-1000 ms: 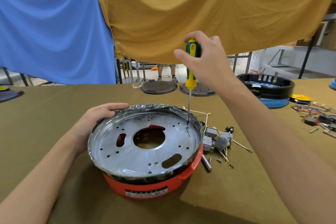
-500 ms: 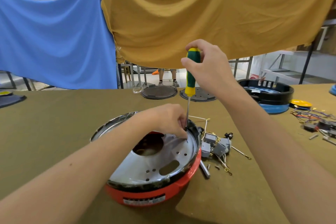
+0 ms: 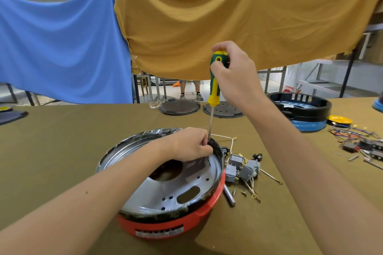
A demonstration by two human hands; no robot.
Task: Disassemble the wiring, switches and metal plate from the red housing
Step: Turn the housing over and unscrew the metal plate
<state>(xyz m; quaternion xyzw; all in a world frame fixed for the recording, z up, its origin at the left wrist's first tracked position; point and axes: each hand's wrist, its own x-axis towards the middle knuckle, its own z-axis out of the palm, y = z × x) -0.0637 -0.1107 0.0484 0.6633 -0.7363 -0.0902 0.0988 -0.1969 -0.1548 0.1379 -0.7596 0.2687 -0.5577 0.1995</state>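
Left hand [image 3: 191, 145] has crossed onto the metal plate [image 3: 165, 190] — fingers pinching the screwdriver [image 3: 214, 87] tip; right hand [image 3: 234, 74] grips its handle.

At lower centre of the frame, the red housing [image 3: 165, 227] sits on the olive table [image 3: 62, 140] with the metal plate [image 3: 165, 190] inside. The right hand [image 3: 234, 74] grips a green-yellow screwdriver [image 3: 215, 80] upright, its tip at the plate's far rim beside the left hand's [image 3: 190, 145] curled fingers. Grey switches [image 3: 241, 166] lie just right.
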